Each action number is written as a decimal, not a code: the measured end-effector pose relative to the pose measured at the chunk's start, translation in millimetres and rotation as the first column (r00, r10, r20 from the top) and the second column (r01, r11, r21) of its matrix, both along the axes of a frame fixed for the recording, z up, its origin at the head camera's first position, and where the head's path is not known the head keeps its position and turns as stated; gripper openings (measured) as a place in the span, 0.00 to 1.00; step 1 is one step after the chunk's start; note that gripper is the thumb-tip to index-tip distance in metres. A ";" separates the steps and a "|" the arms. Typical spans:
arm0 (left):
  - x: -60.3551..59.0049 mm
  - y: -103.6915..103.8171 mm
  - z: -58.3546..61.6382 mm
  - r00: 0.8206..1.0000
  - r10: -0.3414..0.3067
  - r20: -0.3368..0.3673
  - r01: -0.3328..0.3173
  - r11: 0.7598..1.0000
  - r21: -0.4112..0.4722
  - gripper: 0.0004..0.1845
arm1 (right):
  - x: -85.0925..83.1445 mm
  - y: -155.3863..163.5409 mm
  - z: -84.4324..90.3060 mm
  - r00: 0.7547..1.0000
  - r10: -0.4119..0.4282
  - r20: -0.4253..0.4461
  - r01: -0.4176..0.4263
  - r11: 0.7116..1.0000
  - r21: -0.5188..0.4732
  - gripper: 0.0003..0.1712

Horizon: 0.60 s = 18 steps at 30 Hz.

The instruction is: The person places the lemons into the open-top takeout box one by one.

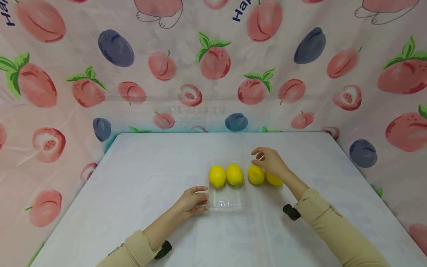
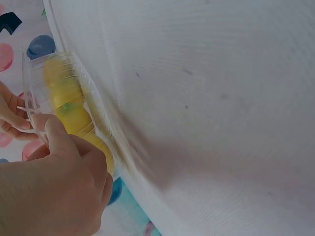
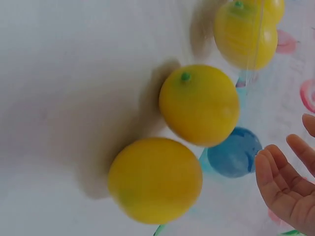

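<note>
White tabletop (image 1: pixel 150 155) underneath: my left hand (image 1: pixel 192 201) pinches a clear rectangular plastic tray (image 1: pixel 230 197); my empty right hand (image 1: pixel 269 160), fingers loosely bent, could brush the loose yellow lemons (image 1: pixel 255 175), rolling them.

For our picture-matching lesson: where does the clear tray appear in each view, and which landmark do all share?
Head: the clear tray sits below centre, slightly right.
Left wrist: the tray is at upper left.
Right wrist: part of the tray, upper right.
Shared landmark: yellow lemons.
</note>
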<state>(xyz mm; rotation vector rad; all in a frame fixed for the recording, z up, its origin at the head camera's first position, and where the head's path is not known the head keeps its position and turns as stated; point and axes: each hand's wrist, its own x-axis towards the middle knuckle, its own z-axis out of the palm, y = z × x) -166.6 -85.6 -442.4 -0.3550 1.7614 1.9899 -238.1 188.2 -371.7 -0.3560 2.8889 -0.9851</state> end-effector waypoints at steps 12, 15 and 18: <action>-0.2 -1.6 1.4 1.000 -0.002 0.009 0.002 1.000 0.024 0.20 | -5.4 28.0 -8.0 0.999 -0.027 -0.028 0.027 1.000 -0.004 0.16; 0.3 -2.0 1.3 1.000 -0.006 0.009 0.006 1.000 0.031 0.20 | -4.4 33.6 -9.8 0.999 -0.035 -0.034 0.035 0.999 0.003 0.16; 0.2 -2.3 1.4 1.000 -0.003 0.012 0.002 1.000 0.028 0.20 | -4.1 38.7 -9.2 0.999 -0.036 -0.019 0.036 0.999 0.015 0.17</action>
